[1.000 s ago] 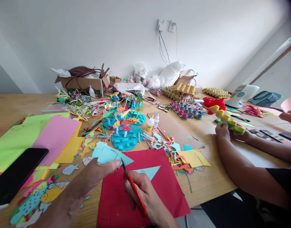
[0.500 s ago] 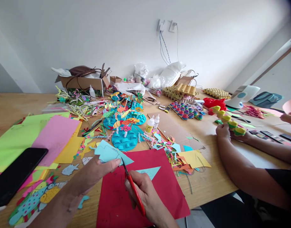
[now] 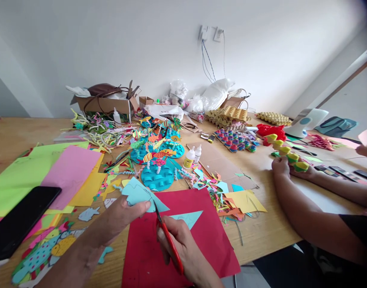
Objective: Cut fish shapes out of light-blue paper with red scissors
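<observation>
My left hand [image 3: 126, 210] pinches a light blue piece of paper [image 3: 138, 192] that carries drawn pencil lines. In my right hand [image 3: 180, 240] are red-handled scissors [image 3: 171, 244], their blades at the paper's edge just right of my left thumb. Both hands are over a red sheet [image 3: 207, 240] on the table. A second light blue paper scrap [image 3: 191, 218] lies on that sheet, partly behind my right hand. Cut-out paper fish [image 3: 41, 252] lie by my left forearm, a white one [image 3: 89, 214] a little farther off.
A black phone [image 3: 24, 222] rests on coloured paper at left. Blue bases with paper fish [image 3: 156, 176] stand ahead, beside glue bottles [image 3: 189, 157]. Paper scraps [image 3: 213, 186] lie right of them. At right, another person's hands [image 3: 281, 166] hold a painted egg-carton strip [image 3: 287, 154].
My hands and the paper have stayed almost in place. The scissor blades remain at the paper's edge, and the view has shifted very slightly.
</observation>
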`<state>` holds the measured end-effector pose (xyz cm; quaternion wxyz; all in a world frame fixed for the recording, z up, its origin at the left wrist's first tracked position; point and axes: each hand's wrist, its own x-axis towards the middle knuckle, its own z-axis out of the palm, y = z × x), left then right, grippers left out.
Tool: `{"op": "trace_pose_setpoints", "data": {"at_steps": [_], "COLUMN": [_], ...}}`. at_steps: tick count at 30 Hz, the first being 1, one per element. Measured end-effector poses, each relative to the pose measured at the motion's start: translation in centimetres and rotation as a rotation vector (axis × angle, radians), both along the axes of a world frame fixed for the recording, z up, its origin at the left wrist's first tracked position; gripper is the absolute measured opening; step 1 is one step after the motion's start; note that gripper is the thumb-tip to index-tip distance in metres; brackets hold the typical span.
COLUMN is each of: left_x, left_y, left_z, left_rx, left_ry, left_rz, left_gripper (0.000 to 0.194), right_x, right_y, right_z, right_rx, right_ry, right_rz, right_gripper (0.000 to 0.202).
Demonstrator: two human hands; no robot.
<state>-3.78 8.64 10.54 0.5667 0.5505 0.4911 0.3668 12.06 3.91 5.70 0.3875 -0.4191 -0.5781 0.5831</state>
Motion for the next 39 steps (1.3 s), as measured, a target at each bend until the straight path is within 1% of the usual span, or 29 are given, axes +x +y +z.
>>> {"op": "trace_pose_setpoints", "data": {"at_steps": [6, 9, 11, 14, 18, 22, 24, 31, 39], "left_x": [-0.5, -0.7, -0.7, -0.7, -0.8, -0.8, -0.7, -0.8, -1.4], "left_y": [0.3, 0.3, 0.2, 0.3, 0.5, 0.5, 0.5, 0.3, 0.8], "left_z": [-0.8, -0.9, -0.8, -0.6, -0.9, -1.3, -1.3, -1.0, -2.1], "left_rx": [-0.002, -0.042, -0.051, -0.027, -0.010, 0.001, 0.018, 0.028, -0.038], "left_ry": [-0.037, -0.013, -0.014, -0.050, -0.053, -0.029, -0.026, 0.013, -0.086], "left_rz": [-0.023, 0.013, 0.019, -0.005, -0.042, 0.004, 0.004, -0.006, -0.031], "left_gripper": [0.025, 0.021, 0.021, 0.023, 0.022, 0.030, 0.032, 0.028, 0.027], "right_x": [0.0, 0.0, 0.0, 0.0, 0.0, 0.0, -0.1, -0.2, -0.3], "right_y": [-0.1, -0.1, -0.1, -0.1, 0.0, 0.1, 0.1, 0.2, 0.0], "right_z": [-0.6, -0.8, -0.8, -0.6, -0.5, -0.7, -0.7, -0.2, -0.7], "right_rx": [-0.010, -0.023, -0.025, -0.024, -0.014, -0.026, -0.018, -0.011, -0.027], "right_ry": [0.010, 0.022, 0.026, 0.018, -0.026, -0.023, -0.021, -0.029, 0.006], "right_rz": [-0.006, -0.003, -0.003, 0.000, -0.003, -0.021, -0.015, 0.000, 0.001], "right_gripper": [0.037, 0.038, 0.040, 0.043, 0.042, 0.036, 0.036, 0.040, 0.046]}}
